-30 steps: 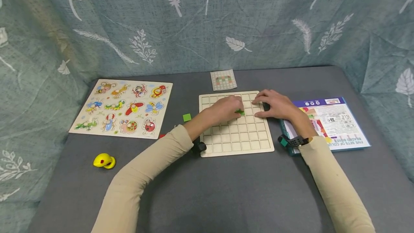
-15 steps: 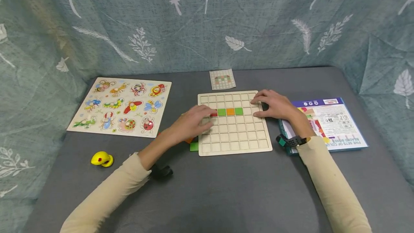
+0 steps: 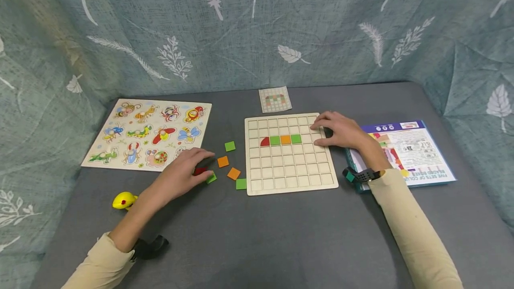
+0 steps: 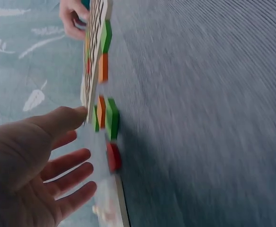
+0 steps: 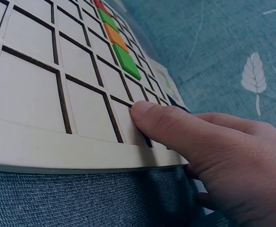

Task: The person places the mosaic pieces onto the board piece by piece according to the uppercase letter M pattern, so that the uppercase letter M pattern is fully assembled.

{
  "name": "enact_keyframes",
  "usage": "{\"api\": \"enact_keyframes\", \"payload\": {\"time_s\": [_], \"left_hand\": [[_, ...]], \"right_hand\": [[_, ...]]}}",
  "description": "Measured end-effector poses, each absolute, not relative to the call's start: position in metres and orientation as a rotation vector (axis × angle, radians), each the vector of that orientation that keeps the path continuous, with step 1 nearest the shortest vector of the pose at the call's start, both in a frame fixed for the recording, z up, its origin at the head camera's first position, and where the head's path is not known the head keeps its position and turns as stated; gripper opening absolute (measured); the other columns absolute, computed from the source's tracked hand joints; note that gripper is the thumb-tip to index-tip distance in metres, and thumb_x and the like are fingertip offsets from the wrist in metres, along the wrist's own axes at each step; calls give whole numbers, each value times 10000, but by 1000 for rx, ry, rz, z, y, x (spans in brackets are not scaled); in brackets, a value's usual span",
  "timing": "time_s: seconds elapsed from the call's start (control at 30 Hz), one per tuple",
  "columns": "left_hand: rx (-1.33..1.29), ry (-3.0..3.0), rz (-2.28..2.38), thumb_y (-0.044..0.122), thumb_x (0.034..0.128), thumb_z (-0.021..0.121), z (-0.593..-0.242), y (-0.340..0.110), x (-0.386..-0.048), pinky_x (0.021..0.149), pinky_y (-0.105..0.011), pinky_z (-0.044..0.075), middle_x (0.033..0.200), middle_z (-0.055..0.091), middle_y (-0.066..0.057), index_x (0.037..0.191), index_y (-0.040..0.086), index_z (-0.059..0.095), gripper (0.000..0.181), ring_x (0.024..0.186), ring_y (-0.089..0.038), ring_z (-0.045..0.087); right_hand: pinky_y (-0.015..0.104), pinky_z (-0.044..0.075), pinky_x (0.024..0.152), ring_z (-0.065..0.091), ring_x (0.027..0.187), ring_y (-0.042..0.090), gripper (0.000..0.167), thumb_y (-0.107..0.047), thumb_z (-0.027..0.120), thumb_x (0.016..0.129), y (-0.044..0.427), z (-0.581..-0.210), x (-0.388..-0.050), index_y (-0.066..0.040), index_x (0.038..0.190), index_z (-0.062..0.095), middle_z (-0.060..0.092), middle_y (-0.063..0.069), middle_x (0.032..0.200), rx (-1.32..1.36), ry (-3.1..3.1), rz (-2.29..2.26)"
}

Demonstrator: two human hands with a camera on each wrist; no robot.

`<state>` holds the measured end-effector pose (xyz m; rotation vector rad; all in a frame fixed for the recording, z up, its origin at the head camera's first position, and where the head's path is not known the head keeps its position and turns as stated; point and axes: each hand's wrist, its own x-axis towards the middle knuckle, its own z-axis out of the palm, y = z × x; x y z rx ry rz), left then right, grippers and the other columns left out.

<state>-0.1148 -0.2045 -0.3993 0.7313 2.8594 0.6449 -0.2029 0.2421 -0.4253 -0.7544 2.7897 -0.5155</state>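
Observation:
The left hand (image 3: 178,175) is spread over a red piece (image 3: 199,171) and a green tile (image 3: 211,177) left of the board; in the left wrist view the hand (image 4: 38,165) has its fingers apart with nothing between them. A pale wooden grid board (image 3: 292,186) carries a red curved piece (image 3: 265,142), a green tile (image 3: 275,140), an orange tile (image 3: 285,139) and another green tile (image 3: 296,138) in one row. On the board's right edge rests the right hand (image 3: 341,130); its thumb (image 5: 152,116) lies on the grid in the right wrist view.
Loose green (image 3: 230,146) and orange (image 3: 234,173) tiles lie left of the board. A pattern card (image 3: 275,100) is behind it. An insect puzzle (image 3: 146,134) stands far left, a yellow toy (image 3: 124,200) near the left forearm, and a booklet (image 3: 425,153) under the right wrist.
The left hand first left a green tile in the row, then touched the red piece there, and has moved left to the loose pieces. The right hand has stayed on the board's edge.

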Motion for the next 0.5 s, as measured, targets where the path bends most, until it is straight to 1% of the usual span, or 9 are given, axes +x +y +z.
{"api": "enact_keyframes", "payload": {"time_s": [0.2, 0.5], "left_hand": [[742, 2842, 538, 180, 855, 741, -397, -219, -113, 937, -488, 490, 1213, 623, -143, 1247, 43, 623, 432, 1105, -302, 566], [822, 2796, 442, 102, 838, 745, -393, -224, -114, 922, -481, 497, 1160, 656, -129, 1206, 46, 655, 382, 1090, -292, 578]], "right_hand": [[590, 411, 980, 438, 1278, 345, 498, -444, 701, 863, 243, -427, -204, -171, 1274, 628, 489, 105, 1373, -764, 2793, -512], [586, 418, 974, 442, 1275, 342, 501, -444, 701, 862, 242, -427, -204, -177, 1280, 627, 489, 102, 1373, -776, 2800, -509]]}}
